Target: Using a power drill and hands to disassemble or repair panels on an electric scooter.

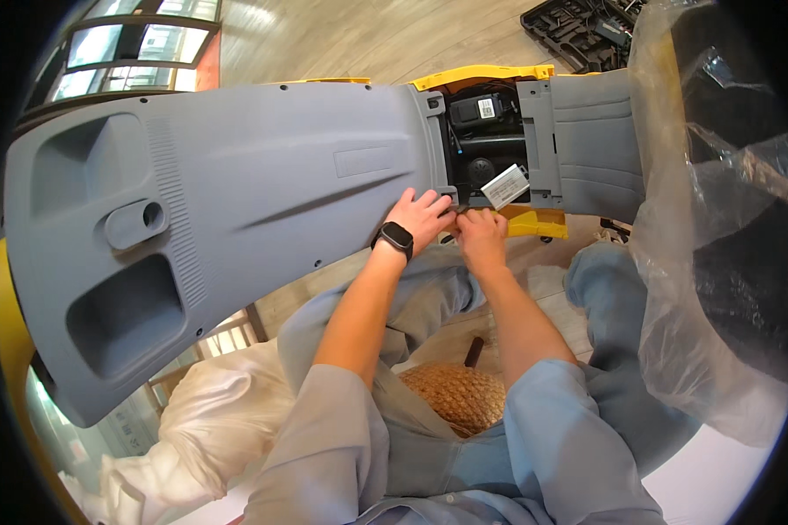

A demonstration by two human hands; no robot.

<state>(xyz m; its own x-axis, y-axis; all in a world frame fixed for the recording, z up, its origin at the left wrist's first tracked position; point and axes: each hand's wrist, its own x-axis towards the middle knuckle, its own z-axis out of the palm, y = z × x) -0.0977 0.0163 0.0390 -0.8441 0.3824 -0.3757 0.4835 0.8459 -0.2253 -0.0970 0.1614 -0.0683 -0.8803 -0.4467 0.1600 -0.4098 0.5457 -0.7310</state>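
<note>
My left hand (421, 220), a black watch on its wrist, rests on the lower right edge of a long grey plastic panel (263, 157), fingers apart. Right beside it my right hand (481, 236) is closed, its bent fingers at the lower rim of an opening. What those fingertips hold, if anything, is hidden. A silver box with a white label (506, 185) sits tilted just above my right hand. Inside the opening are a black box with a label (475, 110), dark cables and a round black part (480, 171). Yellow body panels (534, 222) border the opening.
Right of the opening lies a grey ribbed seat (595, 136), with clear plastic sheeting (674, 289) beyond it. An open black tool case (587, 35) is on the wooden floor. A woven seat (455, 394) is beneath me; white fabric (219, 402) lies at lower left.
</note>
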